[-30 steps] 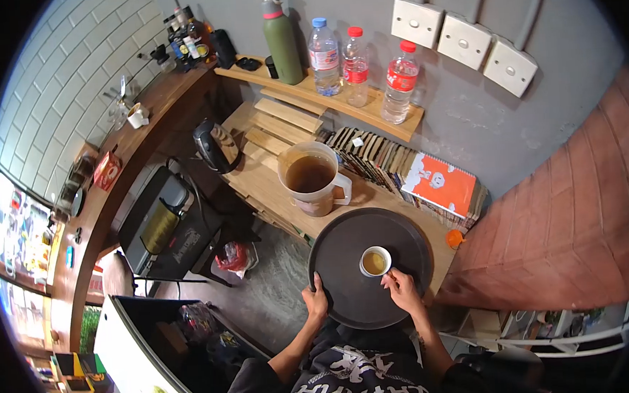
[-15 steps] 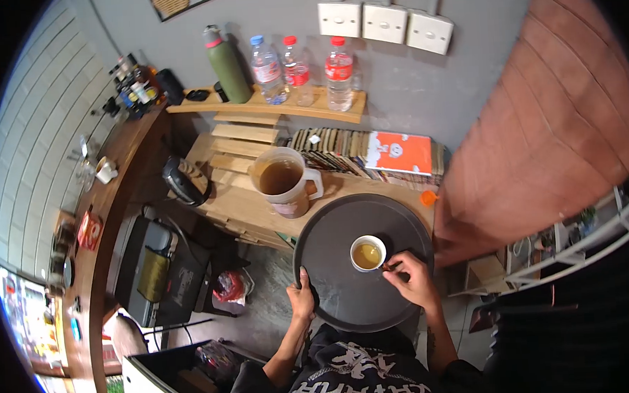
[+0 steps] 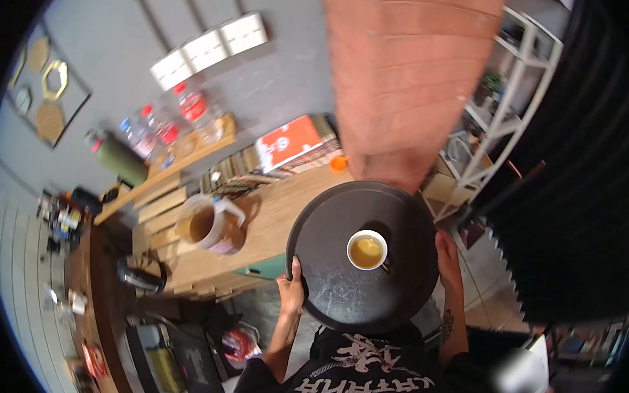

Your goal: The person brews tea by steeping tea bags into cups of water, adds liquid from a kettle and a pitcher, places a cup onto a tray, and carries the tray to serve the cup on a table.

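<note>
A round dark tray (image 3: 330, 228) is held level in front of my body. On it, near the middle, stands a white cup (image 3: 367, 250) of yellowish liquid, its dark handle pointing to the lower right. My left hand (image 3: 291, 289) grips the tray's left rim, thumb on top and the other fingers hidden below. At the right rim is my right hand (image 3: 448, 257), wrapped round the edge, its fingers partly hidden. Neither hand touches the cup.
A wooden counter (image 3: 276, 209) behind the tray bears a pitcher (image 3: 213, 223) of brown liquid, books and an orange notebook (image 3: 288, 142). Bottles stand on a wall shelf. A brick column (image 3: 401, 78) rises behind the tray, with a white rack (image 3: 530, 107) at right.
The view has swung to the right. My right hand has left the cup handle and moved to the tray's right rim. My left hand has stayed on the left rim.
</note>
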A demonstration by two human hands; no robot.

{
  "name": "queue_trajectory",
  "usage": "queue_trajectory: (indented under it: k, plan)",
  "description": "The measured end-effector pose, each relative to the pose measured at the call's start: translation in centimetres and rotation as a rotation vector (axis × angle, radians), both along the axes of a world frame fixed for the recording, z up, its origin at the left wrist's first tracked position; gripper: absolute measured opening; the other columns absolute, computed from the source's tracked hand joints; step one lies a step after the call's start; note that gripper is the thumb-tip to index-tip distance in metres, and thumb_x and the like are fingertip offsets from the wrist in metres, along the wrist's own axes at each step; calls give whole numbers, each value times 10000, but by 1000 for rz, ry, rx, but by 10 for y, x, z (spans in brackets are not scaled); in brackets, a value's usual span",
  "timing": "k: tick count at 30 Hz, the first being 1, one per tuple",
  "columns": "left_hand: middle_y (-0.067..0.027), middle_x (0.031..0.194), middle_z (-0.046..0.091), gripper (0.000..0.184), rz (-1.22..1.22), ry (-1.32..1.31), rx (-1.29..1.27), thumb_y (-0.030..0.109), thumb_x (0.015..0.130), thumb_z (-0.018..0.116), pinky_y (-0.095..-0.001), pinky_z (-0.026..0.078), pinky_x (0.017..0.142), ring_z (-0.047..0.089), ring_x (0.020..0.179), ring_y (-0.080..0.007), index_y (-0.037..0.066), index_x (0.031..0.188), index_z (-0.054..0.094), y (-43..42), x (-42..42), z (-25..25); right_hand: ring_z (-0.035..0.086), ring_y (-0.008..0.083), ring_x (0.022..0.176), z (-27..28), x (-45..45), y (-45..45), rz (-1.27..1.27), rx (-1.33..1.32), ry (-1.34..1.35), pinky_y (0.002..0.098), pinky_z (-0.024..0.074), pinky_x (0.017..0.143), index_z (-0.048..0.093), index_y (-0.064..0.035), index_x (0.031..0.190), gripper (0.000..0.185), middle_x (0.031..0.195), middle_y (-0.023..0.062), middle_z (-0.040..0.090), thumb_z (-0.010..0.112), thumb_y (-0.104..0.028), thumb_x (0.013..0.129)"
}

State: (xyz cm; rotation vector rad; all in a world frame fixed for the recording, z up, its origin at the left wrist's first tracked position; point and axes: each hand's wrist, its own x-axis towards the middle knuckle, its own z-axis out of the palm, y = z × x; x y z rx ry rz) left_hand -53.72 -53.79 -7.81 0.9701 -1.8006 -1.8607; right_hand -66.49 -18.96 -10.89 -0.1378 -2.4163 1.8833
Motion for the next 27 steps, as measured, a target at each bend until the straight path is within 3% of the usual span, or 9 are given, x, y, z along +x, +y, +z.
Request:
queue_trajectory:
  k: [3, 6, 10, 13, 19, 22, 24, 27]
  plan:
    - [96, 604, 375, 503, -173, -41, 67, 422, 1008, 629, -293, 214, 501, 286, 563, -50, 132, 624, 482, 21, -26, -1, 584, 92, 1011, 42, 28, 29, 51, -34, -84, 249, 450, 902, 606, 6, 1269, 397, 1150, 60, 665, 571, -321, 1048]
    - [91, 624, 427, 480, -326, -119, 79, 423, 1011, 624, -286, 243, 511, 325, 577, -51, 93, 669, 558, 54, -50, 6, 584, 131, 960, 45, 53, 58, -148, -59, 128, 289, 465, 862, 624, 55, 1193, 363, 1034, 74, 691, 586, -270, 1035]
    - [78, 671, 504, 453, -510, -61, 84, 414, 1019, 612, -262, 291, 534, 380, 604, -49, 45, 758, 643, 117, -83, 20, 598, 145, 926, 39, 86, 115, -367, -66, 62, 296, 479, 830, 626, 64, 1177, 321, 1011, 92, 695, 597, -217, 1024]
    - [55, 736, 582, 434, -672, -31, 153, 400, 1028, 599, -248, 362, 570, 450, 647, -48, 9, 868, 698, 169, -107, 7, 626, 82, 830, 32, 110, 164, -522, 65, 175, 226, 482, 750, 631, 43, 1193, 256, 973, 44, 701, 606, -143, 1018]
    - [17, 811, 640, 441, -905, 19, 203, 389, 1029, 600, -261, 443, 644, 527, 724, -70, -26, 921, 704, 293, -141, 12, 631, 100, 910, 47, 142, 256, -806, 114, 224, 243, 476, 823, 632, 48, 1204, 240, 1005, 56, 707, 565, -106, 1032]
    - [14, 808, 636, 440, -1034, 9, 98, 386, 1030, 600, -261, 451, 660, 535, 730, -83, -29, 919, 694, 354, -154, 12, 626, 106, 924, 75, 161, 292, -832, -26, 237, 250, 469, 845, 642, 44, 1196, 230, 1006, 62, 706, 558, -93, 1031]
    - [1, 889, 636, 399, -1075, -2, 85, 369, 1028, 608, -269, 463, 734, 537, 812, -90, -22, 977, 669, 391, -174, 8, 640, 195, 1021, 97, 155, 315, -887, 25, 116, 321, 478, 925, 637, 51, 1230, 274, 1080, 152, 717, 563, -90, 1008]
    - [-3, 977, 614, 337, -1169, 103, 64, 333, 1029, 612, -279, 456, 821, 523, 903, -98, 0, 1072, 643, 438, -191, -20, 641, 188, 1052, 76, 169, 358, -955, 2, 8, 328, 488, 920, 641, 45, 1234, 277, 1095, 158, 720, 553, -96, 1012]
